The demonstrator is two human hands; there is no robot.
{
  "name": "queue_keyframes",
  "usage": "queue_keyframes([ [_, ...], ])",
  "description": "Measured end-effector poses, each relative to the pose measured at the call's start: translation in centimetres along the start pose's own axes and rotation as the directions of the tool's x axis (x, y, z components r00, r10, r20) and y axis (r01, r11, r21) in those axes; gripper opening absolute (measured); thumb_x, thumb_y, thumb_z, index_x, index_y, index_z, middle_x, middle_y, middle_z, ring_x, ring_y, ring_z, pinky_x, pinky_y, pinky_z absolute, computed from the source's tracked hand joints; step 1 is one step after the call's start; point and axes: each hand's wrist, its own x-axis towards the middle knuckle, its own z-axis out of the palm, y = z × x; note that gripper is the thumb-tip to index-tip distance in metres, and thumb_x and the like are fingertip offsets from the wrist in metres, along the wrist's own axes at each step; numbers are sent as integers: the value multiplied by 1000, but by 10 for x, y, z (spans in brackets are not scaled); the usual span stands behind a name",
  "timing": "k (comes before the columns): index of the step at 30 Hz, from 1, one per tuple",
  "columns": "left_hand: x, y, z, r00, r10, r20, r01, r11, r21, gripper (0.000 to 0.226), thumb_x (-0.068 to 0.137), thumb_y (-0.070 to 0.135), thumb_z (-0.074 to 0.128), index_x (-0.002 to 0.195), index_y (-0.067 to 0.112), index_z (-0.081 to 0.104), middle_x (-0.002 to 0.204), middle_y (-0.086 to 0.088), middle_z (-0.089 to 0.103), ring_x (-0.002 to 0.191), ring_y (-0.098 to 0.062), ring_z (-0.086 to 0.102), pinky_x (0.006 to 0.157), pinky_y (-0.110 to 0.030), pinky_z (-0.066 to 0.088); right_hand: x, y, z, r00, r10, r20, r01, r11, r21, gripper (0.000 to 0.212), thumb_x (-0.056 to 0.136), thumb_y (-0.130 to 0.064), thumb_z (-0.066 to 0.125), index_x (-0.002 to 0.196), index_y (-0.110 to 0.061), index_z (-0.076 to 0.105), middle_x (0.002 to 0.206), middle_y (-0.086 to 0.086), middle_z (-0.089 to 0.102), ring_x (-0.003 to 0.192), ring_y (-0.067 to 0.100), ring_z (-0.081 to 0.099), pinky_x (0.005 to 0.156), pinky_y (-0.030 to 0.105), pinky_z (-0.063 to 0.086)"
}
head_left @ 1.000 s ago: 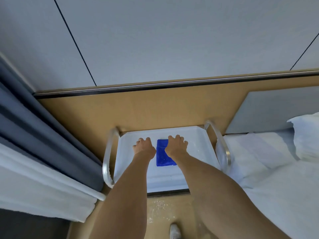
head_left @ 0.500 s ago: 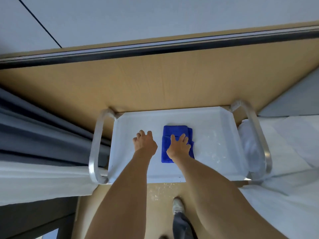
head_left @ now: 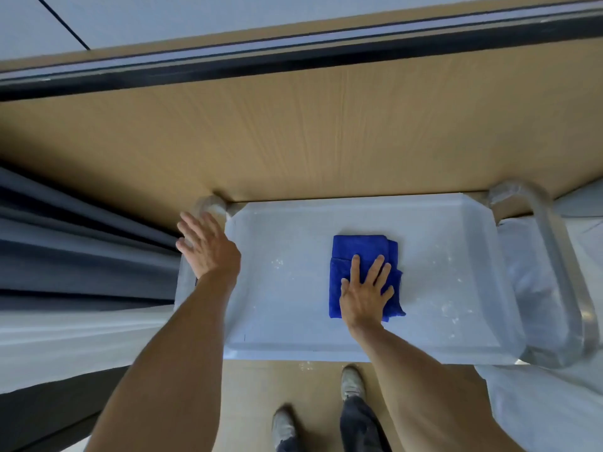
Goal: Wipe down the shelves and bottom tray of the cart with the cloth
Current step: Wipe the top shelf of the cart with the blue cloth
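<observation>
The right hand (head_left: 365, 288) presses flat, fingers spread, on the folded blue cloth (head_left: 359, 256) lying mid-way across the cart's top shelf (head_left: 293, 305). The left hand (head_left: 208, 252), fingers apart and holding nothing, is at the shelf's left edge. Recommended: overlapping strokes under even pressure towards the white specks on the right. Cloth appears thick, plush, loosely squared.

head view: single wide-angle camera on the person's head | faces steeply down and forward | close above the cart's top shelf (head_left: 293, 305) | floor (head_left: 261, 386) and shoes (head_left: 352, 383) at bottom edge | wall panel at top
</observation>
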Motion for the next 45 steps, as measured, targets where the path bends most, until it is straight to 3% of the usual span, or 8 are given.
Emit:
queue_keyframes([
  [4,49,-16,-6,999,48,0,-47,982,-181,62,95,40,39,140,-3,31,128,-28,51,106,-45,56,76,-44,42,9,-3,20,995,17,-102,-18,1000,-16,58,101,-40,29,155,-18,33,159,33,15,147,50,15,101,70,35],
  [7,85,-32,-9,980,181,-77,-190,972,-135,48,98,40,36,121,-1,46,104,-25,64,89,-43,62,66,-39,38,17,-9,31,984,-10,-177,1,999,-49,59,101,-40,27,155,-18,31,159,32,14,147,50,13,105,69,30],
  [14,98,-44,17,985,168,-37,-169,904,-394,38,99,30,35,132,11,38,97,-25,66,86,-45,62,68,-42,41,68,-88,38,950,-122,-287,104,992,-78,57,100,-39,37,154,-22,35,160,29,18,148,47,15,110,65,26],
  [20,103,-46,17,984,181,-8,-170,909,-380,42,101,29,33,138,10,33,101,-21,67,90,-40,62,65,-37,34,84,-186,47,960,-62,-272,64,998,-3,60,96,-39,25,151,-18,39,160,27,21,147,47,18,110,67,22],
  [25,107,-48,19,983,183,-8,-172,903,-395,45,100,26,32,142,9,30,100,-19,67,89,-39,62,65,-37,33,67,-178,55,952,-124,-280,111,992,-62,68,94,-59,36,153,-25,35,162,21,19,148,42,18,107,65,25],
  [32,105,-51,18,981,191,-25,-183,882,-435,38,101,26,32,133,7,34,98,-19,67,84,-38,61,64,-38,34,37,-172,52,962,48,-269,-37,998,48,42,93,-32,38,125,-20,63,148,19,46,129,43,48,75,54,49],
  [38,104,-52,17,981,191,-28,-182,869,-459,37,98,22,37,132,6,35,98,-19,67,83,-39,62,63,-38,34,-104,-115,110,939,-132,-317,110,990,-85,40,94,-29,46,128,-20,65,155,17,39,134,40,46,87,50,41],
  [45,109,-52,25,983,183,-30,-176,870,-460,42,98,23,35,137,6,33,96,-18,66,79,-36,56,65,-38,33,-3,-176,90,933,-160,-322,148,987,-61,52,96,-38,40,147,-31,45,161,19,25,146,40,27,104,58,32],
])
